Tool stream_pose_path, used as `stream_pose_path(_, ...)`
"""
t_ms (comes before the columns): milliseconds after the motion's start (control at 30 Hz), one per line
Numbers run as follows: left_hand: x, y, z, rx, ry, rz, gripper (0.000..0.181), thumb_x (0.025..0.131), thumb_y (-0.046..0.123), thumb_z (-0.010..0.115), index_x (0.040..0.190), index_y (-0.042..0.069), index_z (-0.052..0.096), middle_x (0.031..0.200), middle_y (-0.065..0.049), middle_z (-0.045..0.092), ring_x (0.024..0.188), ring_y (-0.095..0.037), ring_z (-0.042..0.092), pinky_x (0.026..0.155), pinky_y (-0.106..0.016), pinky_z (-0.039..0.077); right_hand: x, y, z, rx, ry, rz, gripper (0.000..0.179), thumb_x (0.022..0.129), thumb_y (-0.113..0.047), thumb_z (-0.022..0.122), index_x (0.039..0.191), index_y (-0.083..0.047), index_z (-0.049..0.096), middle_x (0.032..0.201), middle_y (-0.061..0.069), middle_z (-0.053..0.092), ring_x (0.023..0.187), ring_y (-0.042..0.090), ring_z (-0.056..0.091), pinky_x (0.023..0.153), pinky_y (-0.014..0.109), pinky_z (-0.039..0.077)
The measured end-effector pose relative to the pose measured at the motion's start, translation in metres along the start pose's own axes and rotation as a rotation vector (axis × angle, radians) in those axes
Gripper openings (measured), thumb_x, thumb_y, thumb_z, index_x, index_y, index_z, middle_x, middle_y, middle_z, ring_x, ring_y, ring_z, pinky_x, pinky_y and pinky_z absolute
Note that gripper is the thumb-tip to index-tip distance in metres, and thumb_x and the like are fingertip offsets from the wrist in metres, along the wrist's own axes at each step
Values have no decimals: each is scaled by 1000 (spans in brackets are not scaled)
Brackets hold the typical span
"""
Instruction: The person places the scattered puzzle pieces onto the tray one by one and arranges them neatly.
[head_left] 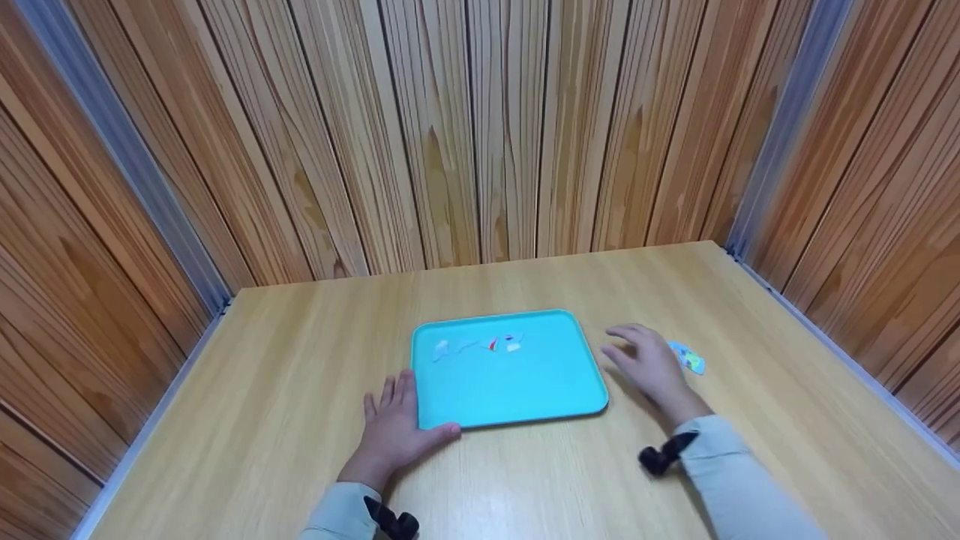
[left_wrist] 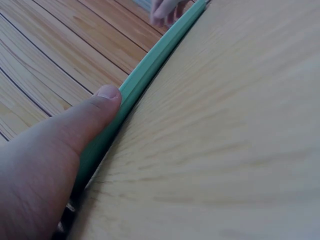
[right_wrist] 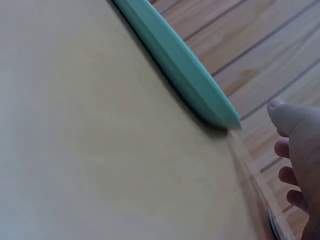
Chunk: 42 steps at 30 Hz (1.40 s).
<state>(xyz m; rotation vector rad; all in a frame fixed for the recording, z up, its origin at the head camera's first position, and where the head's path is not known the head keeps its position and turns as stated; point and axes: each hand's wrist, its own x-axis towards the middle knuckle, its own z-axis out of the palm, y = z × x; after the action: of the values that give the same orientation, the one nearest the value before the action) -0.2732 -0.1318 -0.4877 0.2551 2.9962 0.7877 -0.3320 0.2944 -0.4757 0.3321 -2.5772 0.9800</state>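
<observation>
Presently rests a bare left hand (head_left: 391, 431) against the left side of a turquoise rectangular tray with rounded corners (head_left: 517, 390), with fingers straight and spread and thumb on the near rim, grasping nothing. Holds a bare right hand (head_left: 651, 366) just off the tray's right edge, with fingers loosely bent and thumb apart, gripping nothing visible. Shows, across the tray's far half, a loose row of small flat pieces, including a whitish piece (head_left: 441, 350) at left and a red-marked piece (head_left: 493, 345) near the middle. Shows also a flat blue, white and green piece (head_left: 690, 359) just beyond the right hand, lying on a pale wood-grain table (head_left: 300, 360). Seems only partway along: probably counts the row as placed, and the multicoloured piece as left outside. Cannot tell whether that is single or stacked.
</observation>
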Motion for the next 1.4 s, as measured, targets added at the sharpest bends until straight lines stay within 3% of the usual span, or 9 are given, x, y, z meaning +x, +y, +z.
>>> stream_pose_path(233,0,0,-1,13,-5,7,132,74,87,58,162,2,8,168,-17,10,155,-39,0,117,-66,-8,-18,34,-31,-39,-30,16,40,100,-29,66,130,-3,66,132,21,62,126,44,53,106,62,37)
stream_pose_path(500,-1,-2,1,16,-17,2,132,74,88,57,162,2,7,169,-17,8,155,-39,0,117,-65,-8,-36,55,-53,-104,-25,-10,36,97,-20,70,126,2,68,123,23,66,118,47,55,102,63,38)
stream_pose_path(900,-3,2,0,11,10,34,130,76,85,59,161,-1,10,168,-20,11,154,-41,2,117,-67,-6,-45,60,-59,-145,-1,-90,35,89,-22,79,115,0,74,116,21,68,113,46,56,98,61,41)
stream_pose_path(1200,-2,2,1,10,-20,17,131,76,88,56,162,3,7,169,-16,7,155,-38,-1,117,-65,-8,-49,58,-65,-213,-43,-59,37,90,-26,78,117,-1,73,123,25,64,119,46,51,101,63,38)
stream_pose_path(1400,-1,-1,-1,13,-16,7,131,75,87,57,162,2,7,169,-17,8,155,-39,0,117,-66,-8,-45,57,-61,-143,-65,-28,40,91,-22,77,124,-1,70,127,25,63,122,45,50,102,62,38)
